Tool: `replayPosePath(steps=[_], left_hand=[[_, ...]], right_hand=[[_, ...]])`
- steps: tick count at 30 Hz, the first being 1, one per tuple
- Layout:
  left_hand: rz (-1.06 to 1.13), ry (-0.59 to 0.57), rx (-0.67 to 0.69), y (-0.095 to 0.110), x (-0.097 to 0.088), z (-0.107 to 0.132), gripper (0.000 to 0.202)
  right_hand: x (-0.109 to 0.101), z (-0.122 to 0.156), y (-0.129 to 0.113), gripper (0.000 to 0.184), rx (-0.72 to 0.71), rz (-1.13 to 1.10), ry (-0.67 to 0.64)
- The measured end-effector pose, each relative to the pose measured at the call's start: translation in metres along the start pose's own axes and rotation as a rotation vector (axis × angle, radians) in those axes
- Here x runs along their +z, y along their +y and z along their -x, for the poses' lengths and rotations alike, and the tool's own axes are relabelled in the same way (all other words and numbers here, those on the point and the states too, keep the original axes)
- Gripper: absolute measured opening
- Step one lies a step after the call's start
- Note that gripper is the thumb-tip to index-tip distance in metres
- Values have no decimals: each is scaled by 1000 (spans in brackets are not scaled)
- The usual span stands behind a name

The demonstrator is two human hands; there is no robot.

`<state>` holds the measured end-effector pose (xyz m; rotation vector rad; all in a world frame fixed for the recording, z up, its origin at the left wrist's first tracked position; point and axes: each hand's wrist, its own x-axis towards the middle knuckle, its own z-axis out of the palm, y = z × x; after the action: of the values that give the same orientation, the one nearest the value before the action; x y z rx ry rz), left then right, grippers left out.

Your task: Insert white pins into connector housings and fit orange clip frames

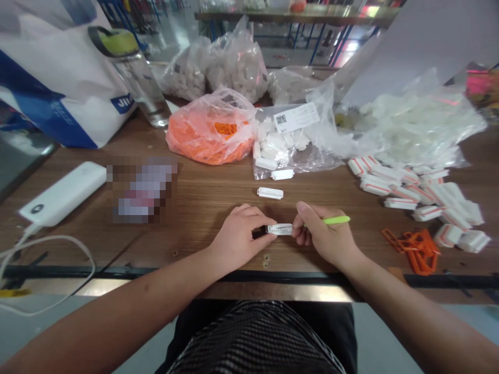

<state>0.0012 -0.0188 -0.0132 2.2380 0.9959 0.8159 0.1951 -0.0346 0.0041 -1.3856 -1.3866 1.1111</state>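
Observation:
Near the table's front edge, a small white plastic part (281, 229) lies between my two hands. My left hand (244, 234) pinches its left end between thumb and fingers. In my right hand (322, 231) is a slim tool with a yellow-green handle (337, 220); its tip is hidden by the fingers. The fingers of that hand also meet the right end of the white part. Just beyond, a similar white part (270, 193) lies on the wood, and another (283, 174) rests at the edge of a clear bag (327, 158).
Rightward are many white pieces with orange strips (401, 191) and loose orange frames (419, 249). A bag of orange parts (210, 130), a water bottle (140, 78) and a large paper bag (66, 67) stand behind. A white power bank (64, 192) with a cable sits left.

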Motion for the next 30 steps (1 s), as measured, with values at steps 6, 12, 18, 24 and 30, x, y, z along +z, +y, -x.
replayPosePath(steps=[6, 12, 18, 24, 30], left_hand=[[12, 11, 0, 1, 1, 1, 13], [5, 11, 12, 0, 1, 0, 13], [1, 1, 6, 0, 0, 0, 13], [-4, 3, -1, 1, 0, 1, 14], [-12, 5, 5, 0, 1, 0, 14]], right_hand=[[-1, 5, -1, 49, -58, 2, 36], [0, 6, 1, 49, -78, -1, 22], [-1, 5, 0, 49, -83, -9, 47], [-2, 6, 1, 50, -72, 12, 46], [0, 4, 4, 49, -51, 13, 57]])
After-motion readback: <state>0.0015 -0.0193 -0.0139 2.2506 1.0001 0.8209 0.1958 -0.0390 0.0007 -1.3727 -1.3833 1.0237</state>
